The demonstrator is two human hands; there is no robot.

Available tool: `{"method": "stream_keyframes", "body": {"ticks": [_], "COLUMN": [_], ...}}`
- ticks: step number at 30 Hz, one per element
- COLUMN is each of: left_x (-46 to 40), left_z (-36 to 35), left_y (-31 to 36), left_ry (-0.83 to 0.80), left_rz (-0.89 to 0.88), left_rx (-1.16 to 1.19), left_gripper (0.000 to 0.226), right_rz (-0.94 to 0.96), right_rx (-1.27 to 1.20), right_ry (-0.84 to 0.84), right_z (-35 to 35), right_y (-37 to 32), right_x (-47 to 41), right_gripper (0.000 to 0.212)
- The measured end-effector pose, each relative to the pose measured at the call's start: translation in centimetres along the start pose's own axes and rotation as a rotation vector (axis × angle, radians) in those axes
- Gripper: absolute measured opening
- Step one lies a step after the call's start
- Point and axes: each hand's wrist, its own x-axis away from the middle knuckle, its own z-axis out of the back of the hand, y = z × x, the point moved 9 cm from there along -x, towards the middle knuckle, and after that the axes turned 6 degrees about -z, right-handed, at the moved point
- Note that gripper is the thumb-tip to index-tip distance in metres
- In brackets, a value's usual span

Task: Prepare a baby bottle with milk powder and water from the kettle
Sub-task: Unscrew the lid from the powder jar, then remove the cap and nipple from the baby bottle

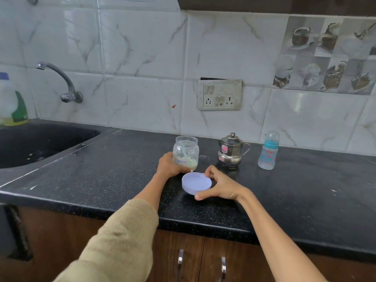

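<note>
A clear glass jar (186,148) with pale milk powder at its bottom and a scoop inside stands open on the black countertop (101,180). My left hand (168,164) grips the jar's lower left side. My right hand (218,185) holds the jar's lilac lid (196,183), inside facing up, just in front of the jar. A small steel kettle (231,150) with its lid on stands right of the jar. Further right stands a capped baby bottle (268,151) with a teal collar.
A dark sink (40,143) with a wall tap (65,82) lies at the left, and a dish-soap bottle (15,106) stands behind it. A switch and socket panel (220,94) is on the tiled wall. Cabinet door handles (201,263) show below the counter edge.
</note>
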Motion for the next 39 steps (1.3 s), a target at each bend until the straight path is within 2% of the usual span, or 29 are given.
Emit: {"method": "stream_keyframes", "body": {"ticks": [8, 10, 12, 14, 17, 20, 22, 24, 26, 31, 36, 39], "left_x": [-1.2, -0.9, -0.1, 0.7, 2.3, 4.2, 5.2, 5.8, 6.4, 6.9, 6.1, 4.7], "left_z": [-0.3, -0.3, 0.0, 0.6, 1.6, 1.0, -0.3, -2.1, -3.7, -7.8, -12.1, -14.2], "left_y": [-0.7, -0.7, -0.7, 0.1, 2.4, 5.4, 7.3, 8.8, 9.8, 11.6, 13.0, 13.9], "left_ry": [0.008, 0.036, 0.111, 0.213, 0.362, 0.405, 0.362, 0.296, 0.226, 0.043, -0.123, -0.141], "left_rz": [0.004, 0.014, 0.058, 0.037, -0.080, -0.188, -0.227, -0.253, -0.261, -0.260, -0.237, -0.194], "left_rx": [0.019, 0.025, 0.107, 0.163, 0.226, 0.265, 0.261, 0.252, 0.250, 0.273, 0.302, 0.320], "left_gripper": [0.070, 0.086, 0.119, 0.139, 0.137, 0.135, 0.132, 0.128, 0.126, 0.128, 0.110, 0.113], "right_rz": [0.009, 0.010, 0.008, 0.025, 0.032, 0.039, 0.064, 0.077, 0.065, 0.019, -0.041, -0.087], "right_rx": [0.350, 0.381, 0.400, 0.355, 0.143, -0.084, -0.179, -0.243, -0.286, -0.368, -0.409, -0.397], "right_ry": [0.163, 0.155, 0.132, 0.094, 0.139, 0.263, 0.319, 0.369, 0.428, 0.569, 0.675, 0.733], "right_z": [-1.0, -1.2, -1.3, -1.3, 0.6, 3.7, 5.6, 7.4, 9.1, 12.9, 15.9, 17.7], "right_y": [-0.3, -0.4, -0.2, -0.2, -0.1, 0.2, 0.4, 0.9, 1.7, 4.2, 7.0, 9.0], "right_x": [-1.1, -1.1, -0.9, -0.6, 0.2, 1.3, 2.1, 2.9, 3.6, 5.3, 6.0, 5.6], "right_gripper": [0.059, 0.059, 0.060, 0.061, 0.062, 0.078, 0.083, 0.069, 0.063, 0.070, 0.085, 0.092]}}
